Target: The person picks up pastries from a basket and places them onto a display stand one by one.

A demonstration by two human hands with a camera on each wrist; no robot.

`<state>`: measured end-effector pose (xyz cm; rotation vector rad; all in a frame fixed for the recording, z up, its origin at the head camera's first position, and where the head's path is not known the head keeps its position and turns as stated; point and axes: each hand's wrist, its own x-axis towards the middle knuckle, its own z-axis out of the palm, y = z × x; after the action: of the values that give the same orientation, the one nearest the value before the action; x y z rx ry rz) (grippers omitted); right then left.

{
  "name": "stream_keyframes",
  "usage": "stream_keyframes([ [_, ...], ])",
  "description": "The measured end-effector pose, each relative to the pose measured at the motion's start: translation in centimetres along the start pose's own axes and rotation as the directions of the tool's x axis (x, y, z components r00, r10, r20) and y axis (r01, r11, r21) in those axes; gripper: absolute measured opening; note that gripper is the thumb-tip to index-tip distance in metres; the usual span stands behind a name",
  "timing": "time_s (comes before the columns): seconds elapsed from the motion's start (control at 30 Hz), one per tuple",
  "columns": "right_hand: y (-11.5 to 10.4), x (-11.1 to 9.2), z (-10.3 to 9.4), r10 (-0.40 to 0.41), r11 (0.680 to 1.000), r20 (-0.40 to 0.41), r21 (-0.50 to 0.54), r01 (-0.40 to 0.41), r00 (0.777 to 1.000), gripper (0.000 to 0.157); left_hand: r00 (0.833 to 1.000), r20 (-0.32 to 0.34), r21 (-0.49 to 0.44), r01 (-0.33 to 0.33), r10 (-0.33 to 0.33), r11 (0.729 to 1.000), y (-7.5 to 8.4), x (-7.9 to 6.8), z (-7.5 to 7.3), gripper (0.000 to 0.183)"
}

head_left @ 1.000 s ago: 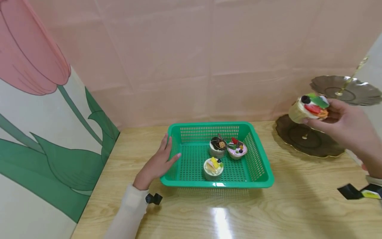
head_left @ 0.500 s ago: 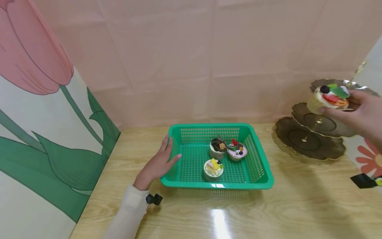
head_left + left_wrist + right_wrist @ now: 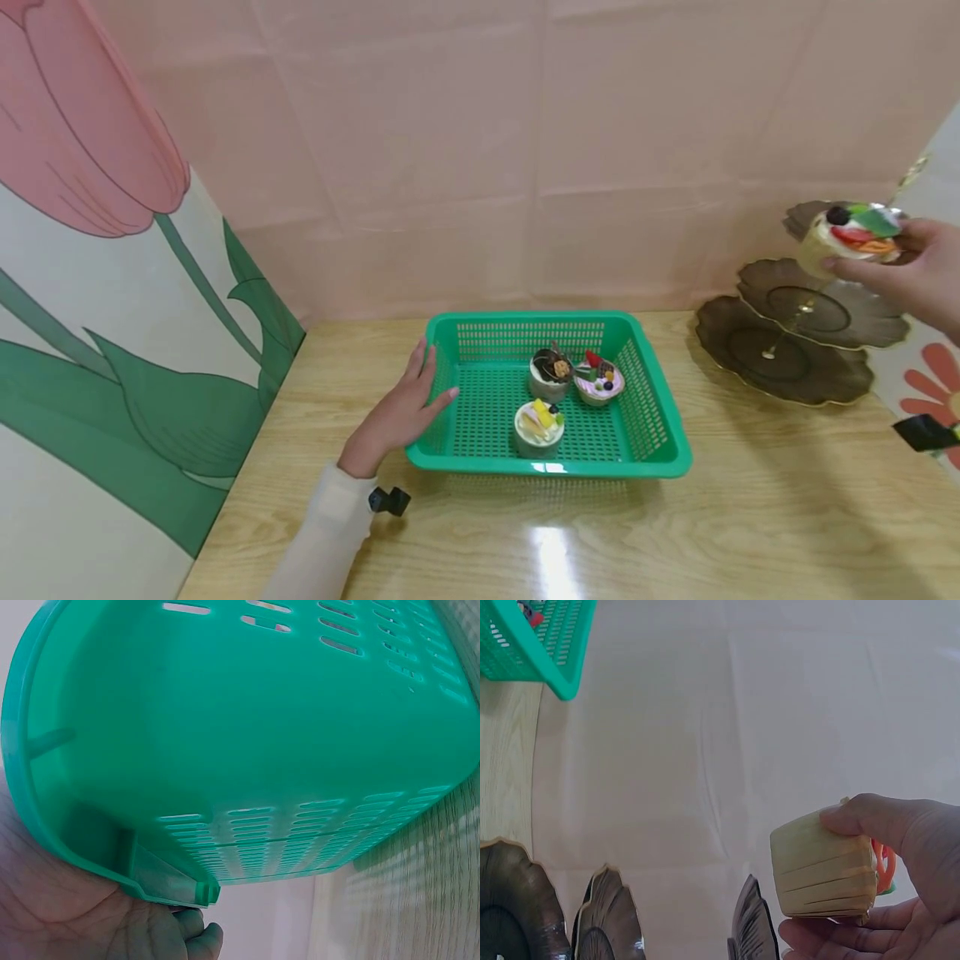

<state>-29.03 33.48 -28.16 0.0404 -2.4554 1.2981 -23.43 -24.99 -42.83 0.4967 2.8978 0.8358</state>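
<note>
My right hand grips a cupcake topped with fruit and a green leaf, thumb on one side and fingers on the other. In the head view the cupcake overlaps the top plate of a brown three-tier stand. The right wrist view shows the pale ribbed side of the cupcake beside the plate edges. My left hand rests with extended fingers on the left rim of a green basket. Inside sit a chocolate-topped cupcake, a pink one and a cream one with yellow fruit.
The basket stands on a wooden table in front of a pink cloth backdrop. A tulip-printed panel borders the left, and a flower-printed panel the right. The stand's scalloped plates spread out in the back right corner.
My right hand has carried the cupcake rightward and slightly up, from in front of the stand's tiers to its top plate. My left hand has stayed on the basket rim.
</note>
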Motion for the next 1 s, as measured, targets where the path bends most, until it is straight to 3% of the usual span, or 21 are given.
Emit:
stream_keyframes([
  [0.17,-0.2,0.4,-0.2,0.021,0.989,-0.027,-0.146,-0.024,0.999,0.019,1.0,-0.006,-0.005,-0.005,0.005,1.0,0.2,-0.1,0.0,0.084],
  [0.27,-0.2,0.6,-0.3,0.036,0.971,-0.044,-0.235,-0.045,0.998,0.046,1.0,-0.007,-0.003,-0.002,0.002,1.0,0.3,-0.2,-0.1,0.084],
  [0.33,-0.1,0.9,-0.4,0.043,0.966,-0.054,-0.252,-0.055,0.998,0.047,1.0,-0.007,0.002,-0.004,0.004,1.0,0.2,-0.1,-0.1,0.085],
  [0.4,0.0,1.1,-0.5,0.044,0.971,-0.062,-0.234,-0.058,0.997,0.034,1.0,-0.008,0.004,-0.009,0.009,1.0,0.2,-0.1,0.0,0.085],
  [0.5,0.1,1.5,-0.6,0.047,0.968,-0.07,-0.244,-0.063,0.996,0.036,1.0,-0.005,0.005,-0.009,0.009,1.0,0.2,-0.1,-0.1,0.085],
  [0.63,0.3,2.0,-0.8,0.072,0.947,-0.062,-0.308,-0.088,0.995,0.062,1.0,-0.003,-0.002,-0.006,0.006,1.0,0.3,-0.1,-0.1,0.084],
  [1.0,1.1,3.3,-1.2,0.124,0.942,-0.057,-0.308,-0.136,0.991,0.077,1.0,-0.003,0.014,-0.002,0.002,1.0,0.3,0.1,0.1,0.085],
])
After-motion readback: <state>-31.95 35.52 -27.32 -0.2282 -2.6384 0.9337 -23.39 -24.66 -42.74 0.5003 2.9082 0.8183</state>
